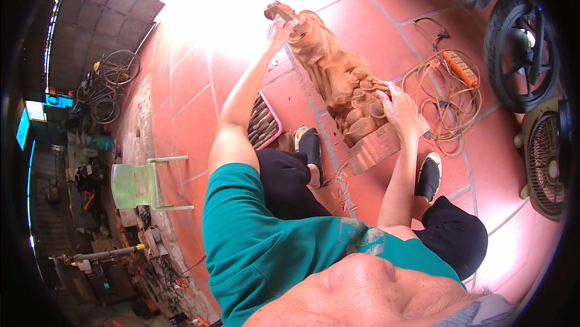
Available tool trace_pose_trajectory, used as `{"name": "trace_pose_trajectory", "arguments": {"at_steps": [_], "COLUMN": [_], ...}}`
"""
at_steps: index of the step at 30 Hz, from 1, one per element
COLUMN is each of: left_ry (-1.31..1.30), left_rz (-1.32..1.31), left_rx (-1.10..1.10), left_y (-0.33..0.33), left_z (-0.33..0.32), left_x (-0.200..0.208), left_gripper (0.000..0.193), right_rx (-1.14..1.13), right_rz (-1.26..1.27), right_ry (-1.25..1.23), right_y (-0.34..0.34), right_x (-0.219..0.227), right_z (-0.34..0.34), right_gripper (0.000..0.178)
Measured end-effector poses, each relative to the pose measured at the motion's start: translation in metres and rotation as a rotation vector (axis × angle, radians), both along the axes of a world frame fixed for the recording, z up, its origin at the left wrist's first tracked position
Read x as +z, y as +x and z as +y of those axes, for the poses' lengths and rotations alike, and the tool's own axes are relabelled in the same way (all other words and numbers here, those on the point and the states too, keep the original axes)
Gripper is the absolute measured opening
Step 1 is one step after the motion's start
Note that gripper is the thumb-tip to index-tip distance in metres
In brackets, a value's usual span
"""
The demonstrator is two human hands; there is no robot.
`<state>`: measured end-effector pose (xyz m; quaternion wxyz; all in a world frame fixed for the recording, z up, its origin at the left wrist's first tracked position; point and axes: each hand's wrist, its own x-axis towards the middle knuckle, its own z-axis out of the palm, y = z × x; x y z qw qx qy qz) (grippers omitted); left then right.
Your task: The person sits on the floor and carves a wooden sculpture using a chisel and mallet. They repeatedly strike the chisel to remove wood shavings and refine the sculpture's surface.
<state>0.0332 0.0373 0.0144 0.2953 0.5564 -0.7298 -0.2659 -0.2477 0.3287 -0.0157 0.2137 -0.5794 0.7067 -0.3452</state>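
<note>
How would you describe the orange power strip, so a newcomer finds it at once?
Find the black motorbike wheel at the upper right, then look left of it, toward the carved wooden statue. Between them lies a tangled tan cable with the power strip at its upper right, a long orange block among thin loops.

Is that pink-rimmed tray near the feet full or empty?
Full, it seems: brown rod-like pieces cover the visible part of the tray.

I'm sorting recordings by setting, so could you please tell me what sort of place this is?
Probably a home yard or patio doubling as a workshop: a carved wooden figure, a pink-rimmed tray of what look like chisels, and a bicycle.
</note>
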Motion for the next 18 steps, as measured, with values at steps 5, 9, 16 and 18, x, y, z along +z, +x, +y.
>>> {"name": "trace_pose_trajectory", "arguments": {"at_steps": [5, 9, 16, 18], "left_ry": [0.006, 0.015, -0.139, -0.145], "left_rz": [-0.032, -0.004, -0.229, -0.125], "left_rx": [-0.008, 0.044, 0.040, 0.018], "left_y": [0.019, 0.020, 0.027, 0.025], "left_z": [0.006, 0.010, 0.018, 0.016], "left_x": [-0.002, 0.005, -0.016, -0.016], "left_gripper": [0.042, 0.050, 0.046, 0.048], "right_rx": [0.018, -0.018, -0.001, -0.008], "right_rz": [0.006, 0.006, 0.007, 0.017], "right_ry": [-0.012, -0.004, -0.028, -0.038], "right_y": [0.004, 0.005, 0.006, 0.005], "right_x": [0.002, 0.005, 0.002, 0.000], "right_z": [0.000, 0.001, 0.000, 0.000], "right_gripper": [0.034, 0.033, 0.033, 0.033]}}
